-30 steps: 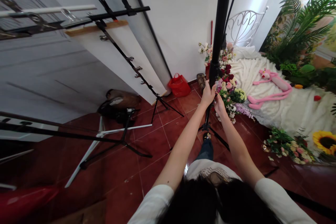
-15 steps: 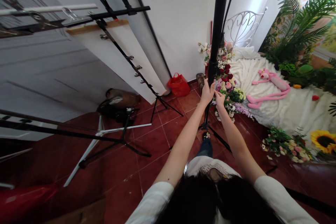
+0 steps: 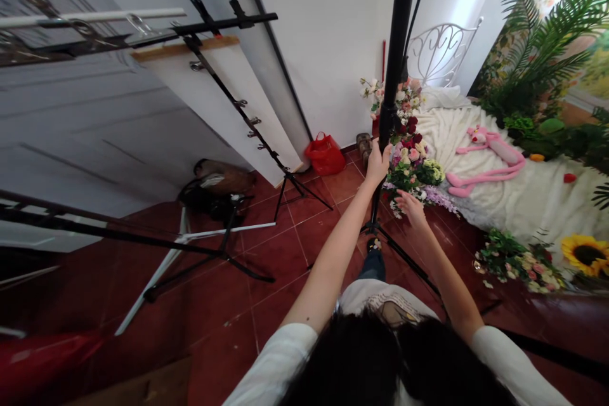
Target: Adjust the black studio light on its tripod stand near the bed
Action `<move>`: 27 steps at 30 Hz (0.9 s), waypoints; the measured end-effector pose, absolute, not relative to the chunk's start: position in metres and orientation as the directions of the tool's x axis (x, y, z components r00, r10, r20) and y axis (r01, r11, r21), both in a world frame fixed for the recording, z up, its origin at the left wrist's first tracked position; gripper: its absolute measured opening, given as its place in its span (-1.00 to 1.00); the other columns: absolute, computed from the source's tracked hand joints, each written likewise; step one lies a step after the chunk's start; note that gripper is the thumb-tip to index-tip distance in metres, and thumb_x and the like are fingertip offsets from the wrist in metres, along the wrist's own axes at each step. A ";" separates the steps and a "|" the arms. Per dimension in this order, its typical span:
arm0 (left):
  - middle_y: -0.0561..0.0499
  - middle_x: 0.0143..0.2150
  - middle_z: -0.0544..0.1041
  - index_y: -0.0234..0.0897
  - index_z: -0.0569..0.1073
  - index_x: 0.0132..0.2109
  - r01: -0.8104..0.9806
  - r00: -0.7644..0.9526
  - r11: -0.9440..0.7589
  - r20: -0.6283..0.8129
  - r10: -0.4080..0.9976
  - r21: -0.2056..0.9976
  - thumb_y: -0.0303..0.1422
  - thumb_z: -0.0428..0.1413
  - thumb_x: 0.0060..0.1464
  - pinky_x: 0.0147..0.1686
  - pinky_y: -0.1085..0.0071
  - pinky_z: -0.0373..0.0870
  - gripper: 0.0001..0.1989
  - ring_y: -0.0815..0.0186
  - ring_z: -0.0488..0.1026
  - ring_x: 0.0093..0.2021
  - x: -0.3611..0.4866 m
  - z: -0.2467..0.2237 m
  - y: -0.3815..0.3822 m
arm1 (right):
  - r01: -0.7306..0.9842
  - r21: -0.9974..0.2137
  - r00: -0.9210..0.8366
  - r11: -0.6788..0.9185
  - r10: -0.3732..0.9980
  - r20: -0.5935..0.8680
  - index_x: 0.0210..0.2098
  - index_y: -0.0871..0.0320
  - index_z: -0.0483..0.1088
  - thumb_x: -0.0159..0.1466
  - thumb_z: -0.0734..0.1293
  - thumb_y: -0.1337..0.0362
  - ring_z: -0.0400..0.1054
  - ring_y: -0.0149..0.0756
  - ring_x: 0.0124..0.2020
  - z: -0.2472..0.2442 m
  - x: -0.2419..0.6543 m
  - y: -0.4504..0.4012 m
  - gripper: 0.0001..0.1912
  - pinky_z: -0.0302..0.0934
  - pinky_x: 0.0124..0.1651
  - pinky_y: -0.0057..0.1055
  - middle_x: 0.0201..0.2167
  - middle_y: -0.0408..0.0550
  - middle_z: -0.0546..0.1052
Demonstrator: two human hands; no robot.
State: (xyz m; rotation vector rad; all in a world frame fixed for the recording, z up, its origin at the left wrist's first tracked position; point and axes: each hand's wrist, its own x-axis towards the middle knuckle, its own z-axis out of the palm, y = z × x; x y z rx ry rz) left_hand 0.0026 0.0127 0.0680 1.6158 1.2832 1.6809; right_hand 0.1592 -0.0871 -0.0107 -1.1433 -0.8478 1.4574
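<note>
Left hand: one, closed around the one upright black pole, fingers wrapped on its shaft; left hand.
Right hand: one, off the pole, loosely spread and holding nothing; right hand is just below and right of the left hand.
Pole: in the left hand, rising above both hands; its legs spread on the floor below them.
Shoe: one visible, below the hands, near the pole's legs.
Flowers: one large mixed cluster beside the hands; one low bunch farther right.
Plush toy: one, pink, right of the hands, lying on white cloth.
Headboard: one, white metal, above and right of the hands.
Sunflower: one, far right of the hands.
Red bag: one, left of the left hand.
White panel: one, farther left; five small clips show along the thin black stand before it.
</note>
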 end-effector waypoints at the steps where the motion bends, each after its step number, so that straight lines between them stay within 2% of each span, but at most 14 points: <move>1: -0.12 -0.18 0.55 -0.20 0.27 0.14 0.261 -0.199 -0.438 0.492 0.848 0.860 0.00 -0.07 0.28 -0.08 0.28 0.44 -0.54 0.23 0.55 -0.16 0.003 0.069 0.012 | -0.285 -0.930 -0.016 -0.232 0.971 -0.238 -0.18 0.14 0.58 0.08 0.50 0.11 0.48 -0.44 -0.40 -0.018 0.171 -0.105 -0.66 0.35 -0.27 -0.54 -0.38 -0.10 0.63; 5: -0.11 -0.19 0.56 -0.19 0.26 0.17 0.261 -0.204 -0.406 0.461 0.863 0.876 -0.02 -0.05 0.28 -0.10 0.30 0.44 -0.54 0.23 0.55 -0.17 0.003 0.073 0.013 | -0.254 -0.900 -0.049 -0.353 0.934 -0.353 -0.20 0.19 0.61 0.03 0.54 0.06 0.53 -0.37 -0.33 -0.039 0.218 -0.166 -0.58 0.39 -0.20 -0.50 -0.33 0.00 0.65; 8: -0.12 -0.18 0.57 -0.19 0.28 0.17 0.275 -0.196 -0.378 0.437 0.878 0.884 -0.03 -0.05 0.29 -0.07 0.28 0.45 -0.55 0.22 0.57 -0.16 0.003 0.074 0.011 | -0.285 -0.889 0.056 -0.358 0.920 -0.388 -0.20 0.20 0.62 0.00 0.55 0.02 0.54 -0.35 -0.34 -0.045 0.249 -0.201 -0.54 0.41 -0.20 -0.48 -0.34 0.01 0.66; 11: -0.19 -0.07 0.57 -0.23 0.31 0.15 0.316 -0.229 -0.290 0.369 0.901 0.903 -0.04 -0.06 0.30 0.06 0.19 0.43 -0.55 0.14 0.55 -0.01 0.005 0.067 -0.002 | -0.362 -0.873 0.215 -0.327 0.882 -0.419 -0.19 0.16 0.61 -0.02 0.55 0.03 0.55 -0.36 -0.33 -0.049 0.271 -0.233 -0.54 0.43 -0.20 -0.49 -0.33 -0.03 0.66; 13: -0.28 0.10 0.50 -0.30 0.29 0.19 0.357 -0.277 -0.232 0.340 0.899 0.905 -0.08 -0.05 0.30 0.21 0.12 0.34 -0.53 0.08 0.45 0.17 0.010 0.056 -0.018 | -0.419 -0.857 0.309 -0.299 0.841 -0.444 -0.18 0.13 0.60 -0.03 0.55 0.04 0.56 -0.36 -0.33 -0.053 0.283 -0.253 -0.54 0.43 -0.21 -0.50 -0.33 -0.07 0.66; 15: -0.35 0.29 0.34 -0.35 0.21 0.28 0.398 -0.329 -0.216 0.358 0.874 0.892 -0.16 -0.03 0.28 0.35 0.09 0.17 -0.48 0.06 0.27 0.35 0.019 0.040 -0.040 | -0.469 -0.840 0.366 -0.271 0.806 -0.465 -0.18 0.11 0.59 -0.04 0.54 0.04 0.56 -0.37 -0.32 -0.058 0.291 -0.271 -0.54 0.44 -0.20 -0.50 -0.34 -0.10 0.66; 17: -0.37 0.39 0.19 -0.36 0.11 0.34 0.420 -0.366 -0.205 0.371 0.853 0.884 -0.22 -0.03 0.27 0.41 0.05 0.04 -0.42 0.05 0.11 0.44 0.034 0.021 -0.064 | -0.508 -0.822 0.386 -0.256 0.786 -0.483 -0.19 0.11 0.58 -0.04 0.53 0.06 0.56 -0.36 -0.33 -0.062 0.298 -0.286 -0.55 0.46 -0.19 -0.47 -0.35 -0.10 0.66; 19: -0.38 0.42 0.12 -0.37 0.09 0.35 0.411 -0.372 -0.192 0.356 0.857 0.891 -0.29 -0.03 0.24 0.42 0.02 0.01 -0.41 0.04 0.05 0.46 0.056 0.001 -0.086 | -0.536 -0.809 0.408 -0.241 0.765 -0.499 -0.21 0.12 0.58 -0.05 0.54 0.09 0.56 -0.35 -0.36 -0.063 0.305 -0.298 -0.57 0.47 -0.20 -0.45 -0.37 -0.09 0.66; 21: -0.41 0.36 0.19 -0.38 0.12 0.33 0.377 -0.293 -0.189 0.310 0.904 0.907 -0.37 -0.01 0.21 0.37 0.03 0.13 -0.43 0.04 0.20 0.39 0.085 -0.018 -0.106 | -0.556 -0.807 0.454 -0.199 0.741 -0.495 -0.23 0.13 0.58 -0.05 0.54 0.11 0.56 -0.35 -0.38 -0.060 0.311 -0.310 -0.59 0.46 -0.22 -0.46 -0.39 -0.08 0.66; 24: -0.38 0.22 0.34 -0.36 0.21 0.25 0.293 -0.062 -0.165 0.191 0.980 0.942 -0.45 0.01 0.16 0.18 0.11 0.39 -0.50 0.15 0.49 0.08 0.137 -0.039 -0.129 | -0.569 -0.816 0.537 -0.100 0.706 -0.461 -0.23 0.13 0.57 -0.03 0.52 0.12 0.56 -0.37 -0.39 -0.050 0.320 -0.329 -0.62 0.45 -0.25 -0.49 -0.41 -0.09 0.65; 27: -0.26 0.07 0.48 -0.32 0.28 0.14 0.194 0.223 -0.136 0.092 0.970 0.972 -0.45 0.01 0.19 -0.02 0.22 0.50 -0.63 0.28 0.57 -0.17 0.196 -0.042 -0.147 | -0.576 -0.817 0.599 -0.020 0.670 -0.438 -0.24 0.13 0.57 0.00 0.52 0.12 0.55 -0.37 -0.39 -0.040 0.329 -0.353 -0.65 0.45 -0.26 -0.48 -0.41 -0.10 0.65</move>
